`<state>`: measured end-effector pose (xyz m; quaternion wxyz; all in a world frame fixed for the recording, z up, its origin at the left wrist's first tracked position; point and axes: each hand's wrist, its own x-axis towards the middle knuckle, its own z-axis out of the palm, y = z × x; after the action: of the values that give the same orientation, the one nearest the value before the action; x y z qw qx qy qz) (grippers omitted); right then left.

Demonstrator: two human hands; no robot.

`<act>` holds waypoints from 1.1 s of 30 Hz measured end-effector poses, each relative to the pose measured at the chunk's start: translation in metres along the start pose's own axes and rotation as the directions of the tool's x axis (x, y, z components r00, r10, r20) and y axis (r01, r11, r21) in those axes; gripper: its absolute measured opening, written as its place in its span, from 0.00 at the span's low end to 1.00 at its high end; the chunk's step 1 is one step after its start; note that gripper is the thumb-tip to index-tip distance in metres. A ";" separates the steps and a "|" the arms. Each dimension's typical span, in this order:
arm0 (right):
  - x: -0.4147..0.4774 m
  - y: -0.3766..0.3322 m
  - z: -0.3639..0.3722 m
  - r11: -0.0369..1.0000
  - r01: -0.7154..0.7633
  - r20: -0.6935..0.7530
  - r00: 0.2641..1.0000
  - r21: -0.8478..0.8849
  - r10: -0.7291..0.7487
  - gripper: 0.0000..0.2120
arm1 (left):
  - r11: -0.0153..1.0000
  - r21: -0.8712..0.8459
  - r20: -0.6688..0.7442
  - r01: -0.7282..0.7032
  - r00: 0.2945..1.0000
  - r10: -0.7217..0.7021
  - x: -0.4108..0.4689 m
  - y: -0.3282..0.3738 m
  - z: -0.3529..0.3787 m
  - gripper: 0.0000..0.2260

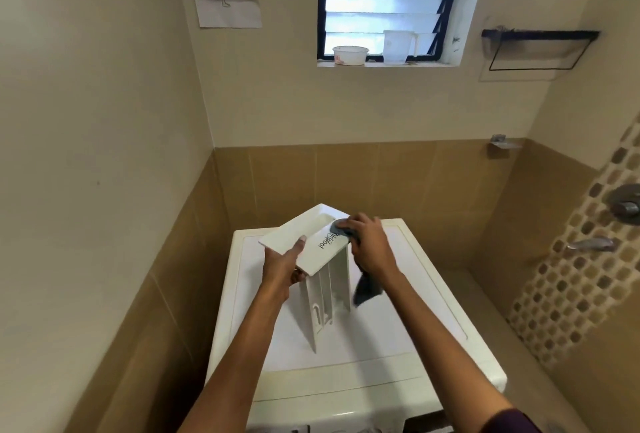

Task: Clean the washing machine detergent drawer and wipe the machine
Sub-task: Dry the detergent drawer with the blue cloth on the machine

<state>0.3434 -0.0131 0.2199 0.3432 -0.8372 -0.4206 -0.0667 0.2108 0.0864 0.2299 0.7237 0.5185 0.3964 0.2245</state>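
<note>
The white detergent drawer is out of the machine and held upright above the white washing machine, front panel up, its compartments pointing down toward the lid. My left hand grips the panel's near left edge. My right hand presses a dark grey cloth against the panel's right end, beside the printed logo. The cloth's loose tail hangs below my right wrist.
Tiled walls close in on the left and behind the machine. A window sill at the back holds a white bowl and a clear jug. Taps and a valve stick out of the mosaic wall on the right.
</note>
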 end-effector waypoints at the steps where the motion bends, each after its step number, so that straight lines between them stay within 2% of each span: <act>1: 0.004 0.004 -0.001 0.999 -0.039 0.002 0.999 -0.025 0.039 0.21 | 1.000 0.014 0.033 -0.001 0.999 0.001 0.001 0.000 -0.002 0.21; 5: 0.011 0.001 -0.005 0.992 -0.111 -0.014 0.994 -0.053 0.111 0.20 | 0.999 0.042 0.147 -0.014 0.989 0.007 0.001 0.003 -0.003 0.27; 8: 0.010 -0.022 -0.009 0.998 0.065 0.060 0.996 0.005 -0.065 0.22 | 0.995 0.092 0.181 -0.047 0.983 0.030 0.008 0.003 0.001 0.28; 10: 0.008 -0.041 -0.003 0.974 0.226 0.150 0.963 0.011 -0.225 0.22 | 0.991 0.127 0.199 -0.051 0.980 0.025 0.010 0.005 0.005 0.29; 14: 0.011 -0.056 0.003 0.913 0.407 0.217 0.889 0.030 -0.403 0.20 | 0.978 0.205 0.177 -0.049 0.984 0.012 0.017 0.001 0.002 0.27; 16: 0.010 -0.058 0.001 0.888 0.453 0.245 0.854 0.079 -0.458 0.18 | 0.961 0.271 0.205 -0.063 0.979 0.007 0.018 0.001 -0.003 0.25; 20: 0.010 -0.065 0.007 0.866 0.469 0.233 0.835 0.174 -0.499 0.17 | 0.920 0.380 0.275 -0.098 0.961 -0.012 0.014 0.002 -0.010 0.13; 21: 0.012 -0.065 0.011 0.863 0.476 0.235 0.831 0.168 -0.504 0.17 | 0.915 0.393 0.278 -0.094 0.960 -0.021 0.013 0.000 -0.011 0.15; 24: 0.018 -0.063 0.020 0.877 0.461 0.210 0.851 0.139 -0.481 0.16 | 0.908 0.408 0.292 -0.092 0.956 -0.035 0.013 -0.005 -0.014 0.33; 26: 0.022 -0.059 0.022 0.903 0.413 0.180 0.885 0.120 -0.429 0.16 | 0.907 0.409 0.306 -0.095 0.951 -0.038 0.013 -0.006 -0.016 0.37; 29: 0.028 -0.046 0.017 0.949 0.310 0.109 0.943 0.064 -0.315 0.17 | 0.938 0.333 0.325 -0.095 0.946 -0.020 0.013 -0.005 -0.017 0.30; 33: 0.035 -0.007 0.000 0.990 0.134 0.038 0.990 -0.037 -0.133 0.19 | 0.977 0.201 0.258 -0.072 0.966 0.018 0.012 -0.003 -0.015 0.21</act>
<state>0.3604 0.0128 0.2374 0.3140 -0.8148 -0.4802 -0.0831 0.2056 0.1028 0.2206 0.7047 0.6251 0.3095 0.1295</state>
